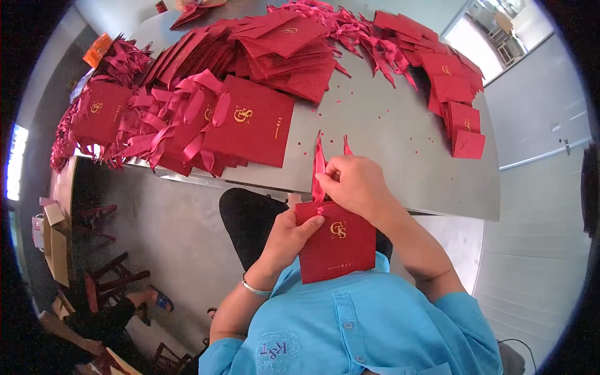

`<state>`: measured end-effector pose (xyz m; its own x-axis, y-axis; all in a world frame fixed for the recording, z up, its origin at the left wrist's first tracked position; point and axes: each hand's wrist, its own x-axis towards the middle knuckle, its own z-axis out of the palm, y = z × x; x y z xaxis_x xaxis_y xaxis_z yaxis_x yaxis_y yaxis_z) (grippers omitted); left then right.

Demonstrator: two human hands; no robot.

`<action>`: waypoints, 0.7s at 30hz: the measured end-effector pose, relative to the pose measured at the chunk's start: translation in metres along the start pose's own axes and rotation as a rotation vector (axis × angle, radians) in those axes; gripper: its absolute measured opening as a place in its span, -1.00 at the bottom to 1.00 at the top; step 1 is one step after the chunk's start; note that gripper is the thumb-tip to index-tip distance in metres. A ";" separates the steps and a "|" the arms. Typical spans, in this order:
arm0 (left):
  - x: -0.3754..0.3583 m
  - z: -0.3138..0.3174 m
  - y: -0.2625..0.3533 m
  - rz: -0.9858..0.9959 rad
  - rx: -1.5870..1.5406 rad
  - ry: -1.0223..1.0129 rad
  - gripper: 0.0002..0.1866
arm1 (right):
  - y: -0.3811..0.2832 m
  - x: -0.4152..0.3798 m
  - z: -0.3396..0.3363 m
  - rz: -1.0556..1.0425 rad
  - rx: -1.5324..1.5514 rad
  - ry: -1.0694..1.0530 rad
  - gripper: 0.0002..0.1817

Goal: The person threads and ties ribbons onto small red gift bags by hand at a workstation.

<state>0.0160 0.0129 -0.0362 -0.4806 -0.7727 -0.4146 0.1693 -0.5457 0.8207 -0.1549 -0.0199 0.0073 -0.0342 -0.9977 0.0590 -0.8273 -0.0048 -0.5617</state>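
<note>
A small red paper bag (340, 256) with gold letters is held upright against the front of a blue shirt. My left hand (292, 234) grips its upper left edge, the thumb lying on the front near the ribbon's base. Pink-red ribbon (319, 165) rises from the bag's top, its pointed ends standing up over the table edge. Fingers curled, my right hand (359, 184) pinches this ribbon just above the bag; another ribbon end shows behind the knuckles.
The grey table (375, 134) carries ribboned red bags (250, 128) at left, stacked bags (284, 34) behind them, a ribbon pile (387, 53) at the back and folded bags (467, 128) at right. Small red scraps dot the tabletop. Another person's foot (159, 299) and wooden stools (115, 275) are lower left.
</note>
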 end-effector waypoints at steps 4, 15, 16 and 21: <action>-0.001 0.001 0.000 0.002 0.009 0.000 -0.80 | 0.007 0.002 -0.011 -0.012 0.080 0.090 -0.78; 0.003 0.000 -0.006 0.000 -0.080 -0.021 -0.81 | 0.008 -0.042 -0.021 -0.546 0.128 0.168 -0.80; 0.003 -0.001 -0.007 -0.001 -0.078 -0.016 -0.81 | 0.003 -0.046 -0.017 -0.627 0.060 0.210 -0.75; 0.001 -0.004 -0.005 0.011 -0.089 -0.098 -0.76 | 0.008 -0.048 -0.002 -0.669 -0.068 0.232 -0.71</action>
<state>0.0184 0.0133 -0.0427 -0.5596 -0.7458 -0.3615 0.2485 -0.5671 0.7853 -0.1614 0.0285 0.0017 0.3812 -0.7420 0.5515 -0.7453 -0.5996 -0.2915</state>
